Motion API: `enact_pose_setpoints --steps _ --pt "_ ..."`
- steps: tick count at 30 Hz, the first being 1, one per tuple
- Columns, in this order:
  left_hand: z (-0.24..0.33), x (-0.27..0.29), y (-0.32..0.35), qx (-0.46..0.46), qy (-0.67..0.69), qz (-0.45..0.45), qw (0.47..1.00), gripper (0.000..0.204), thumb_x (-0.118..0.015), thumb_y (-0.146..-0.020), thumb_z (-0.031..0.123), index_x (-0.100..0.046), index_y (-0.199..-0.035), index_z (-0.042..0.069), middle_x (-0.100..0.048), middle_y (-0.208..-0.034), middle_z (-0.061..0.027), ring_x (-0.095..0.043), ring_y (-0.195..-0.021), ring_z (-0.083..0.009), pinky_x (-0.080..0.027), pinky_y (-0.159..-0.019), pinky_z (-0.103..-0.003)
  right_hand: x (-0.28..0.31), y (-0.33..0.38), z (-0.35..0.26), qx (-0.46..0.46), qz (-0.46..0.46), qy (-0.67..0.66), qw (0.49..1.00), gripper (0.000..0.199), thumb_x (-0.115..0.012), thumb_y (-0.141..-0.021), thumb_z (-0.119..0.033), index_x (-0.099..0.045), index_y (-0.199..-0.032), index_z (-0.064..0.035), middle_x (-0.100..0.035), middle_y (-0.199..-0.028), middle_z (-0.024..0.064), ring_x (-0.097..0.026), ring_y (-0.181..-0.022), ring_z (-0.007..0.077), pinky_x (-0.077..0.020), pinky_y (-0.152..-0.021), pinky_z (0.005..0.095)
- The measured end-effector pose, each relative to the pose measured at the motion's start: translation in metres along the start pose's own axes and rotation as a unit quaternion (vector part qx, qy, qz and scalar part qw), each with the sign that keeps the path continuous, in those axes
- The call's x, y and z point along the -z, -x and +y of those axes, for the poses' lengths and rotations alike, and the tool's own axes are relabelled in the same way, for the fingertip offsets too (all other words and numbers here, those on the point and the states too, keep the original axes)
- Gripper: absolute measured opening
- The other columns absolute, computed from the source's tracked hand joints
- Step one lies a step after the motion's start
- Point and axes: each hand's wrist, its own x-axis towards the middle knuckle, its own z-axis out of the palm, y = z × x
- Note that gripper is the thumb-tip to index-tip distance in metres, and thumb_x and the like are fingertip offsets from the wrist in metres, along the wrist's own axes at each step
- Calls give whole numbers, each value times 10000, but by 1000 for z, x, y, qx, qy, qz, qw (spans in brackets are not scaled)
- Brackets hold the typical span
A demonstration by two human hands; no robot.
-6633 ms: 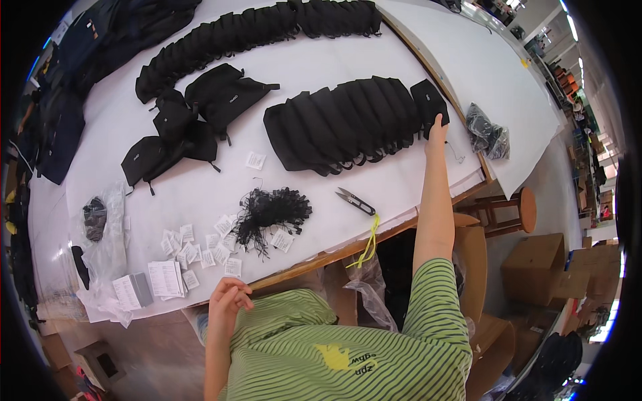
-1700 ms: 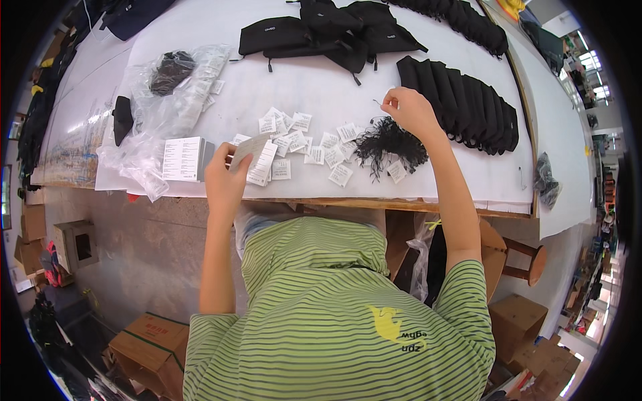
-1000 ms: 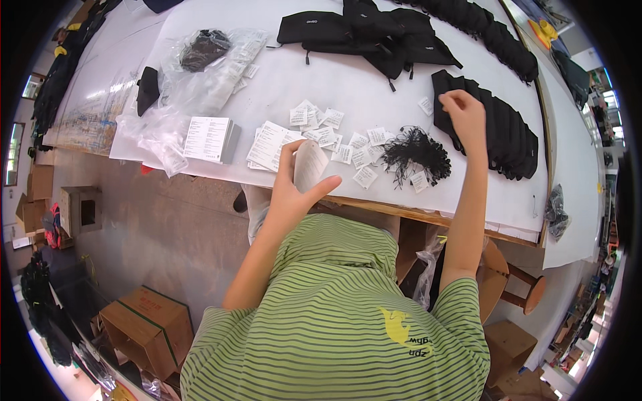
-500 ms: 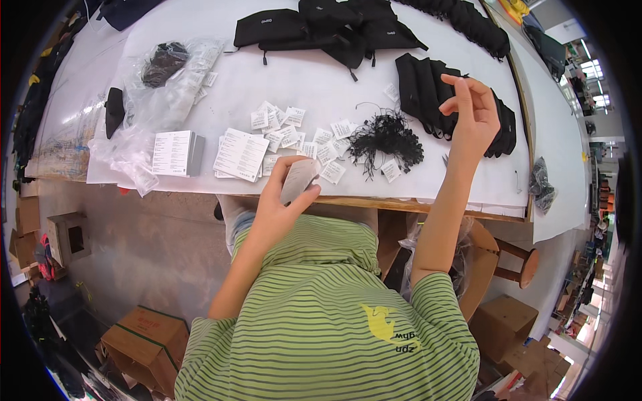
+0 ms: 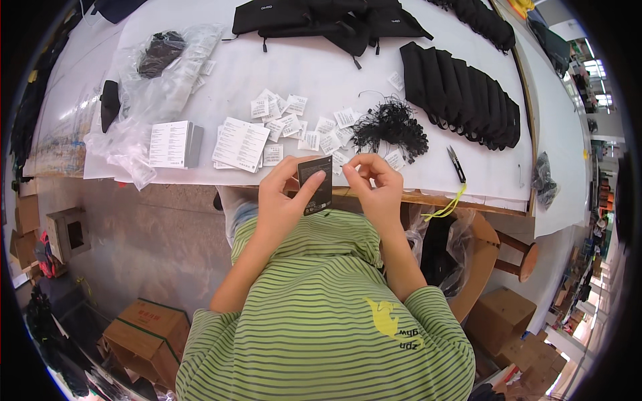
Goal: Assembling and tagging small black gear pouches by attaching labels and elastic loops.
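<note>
My left hand (image 5: 279, 198) is closed on a black printed card (image 5: 324, 191), held upright at the table's front edge with the thumb across its face. Just to the right of the card, my right hand (image 5: 378, 190) has its thumb and forefinger pinched together; anything between them is too small to make out. Beyond my hands lie loose white labels (image 5: 291, 125) and a tangled heap of black strings (image 5: 393, 130). Left of them are a fanned pile of white printed cards (image 5: 242, 144) and a neat stack of similar cards (image 5: 175, 145).
Thread snips (image 5: 457, 164) with a yellow cord lie near the front edge. A row of folded black fabric pieces (image 5: 461, 93) is at the right, more black fabric items (image 5: 321, 23) at the back. Clear plastic bags (image 5: 180, 83) cover the left. A wooden stool (image 5: 528, 262) stands below.
My right hand has come down from the black fabric row to beside the card. My left hand has turned the card, so its black printed face now shows.
</note>
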Motion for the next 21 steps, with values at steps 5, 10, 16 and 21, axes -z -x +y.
enact_pose_setpoints --steps 5,10,16,21 --pt "0 -2 3 -15 -59 8 998 212 -687 -806 98 -654 -1005 32 -625 -858 -11 -523 -642 -57 -420 -535 -191 -10 3 -6 29 31 32 999 73 -686 -796 -38 -615 -809 -28 -438 -594 -81 -345 -529 -4 -239 -481 175" --pt "9 -4 5 -25 -108 11 994 174 -698 -797 65 -649 -958 19 -634 -866 -8 -565 -697 -67 -444 -604 -199 -12 4 -10 27 32 52 998 73 -686 -794 -34 -614 -802 -24 -423 -581 -83 -341 -525 -6 -233 -480 173" --pt "8 -9 7 -111 -150 13 982 215 -710 -759 35 -648 -965 40 -604 -803 -14 -534 -629 -78 -425 -544 -199 -16 7 -13 23 52 60 997 80 -695 -789 -53 -623 -818 -32 -419 -543 -70 -357 -499 4 -269 -465 181" --pt "5 -10 6 -170 -96 11 981 257 -706 -743 -11 -656 -988 45 -577 -793 -31 -521 -609 -82 -428 -523 -203 -16 7 -12 40 60 3 997 126 -667 -828 -45 -597 -932 -33 -469 -580 -65 -385 -527 2 -292 -495 173"
